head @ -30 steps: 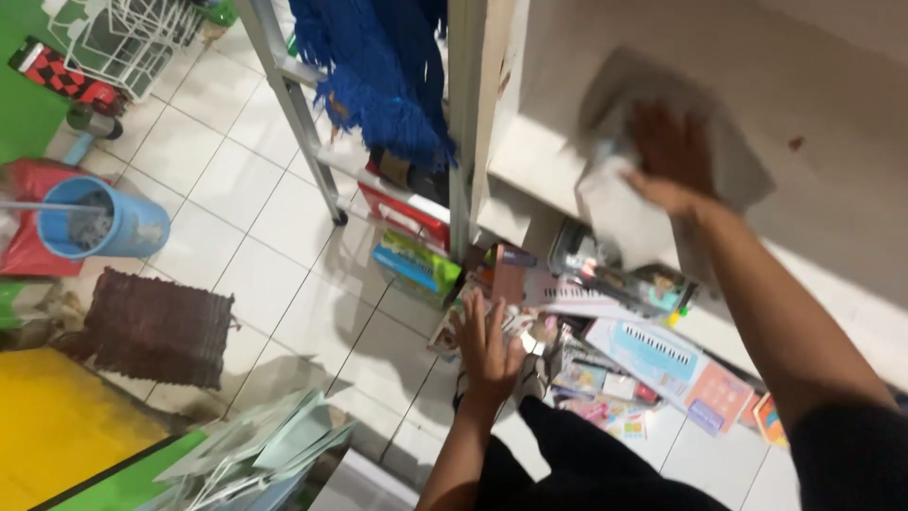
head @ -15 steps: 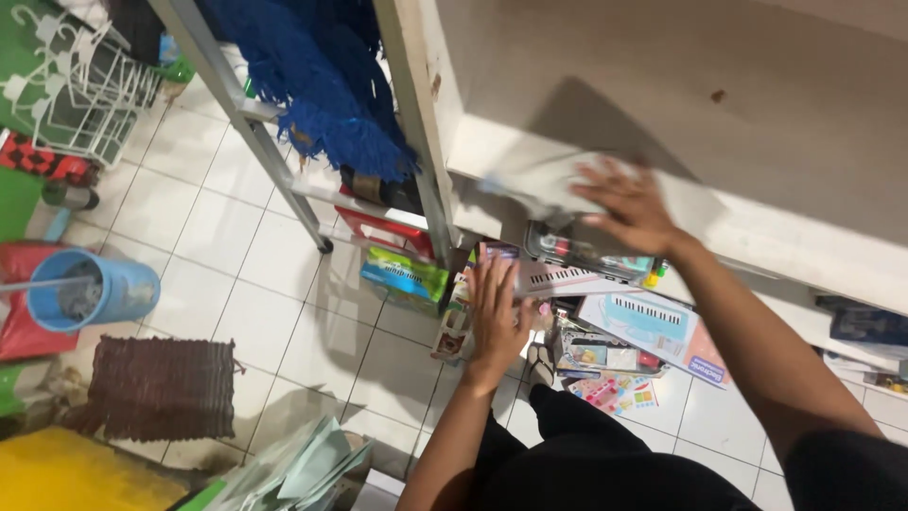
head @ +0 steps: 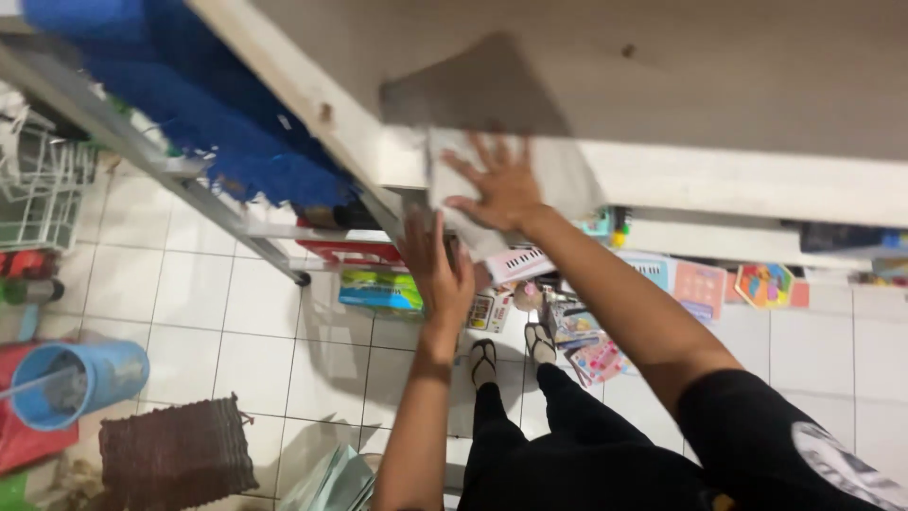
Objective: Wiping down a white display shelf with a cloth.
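The right hand [head: 501,185] lies open and flat on a grey cloth [head: 530,175] at the shelf [head: 719,175] edge; press evenly. The left hand [head: 437,274], open, hovers just below, holding nothing.

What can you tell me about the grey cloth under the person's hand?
The cloth is pale grey, thin and soft-looking. It lies flat, draped over the front edge of the whitish wooden shelf, one corner hanging down. The right hand presses on it with fingers spread. The left hand is just below, near the hanging corner; whether it touches is unclear.
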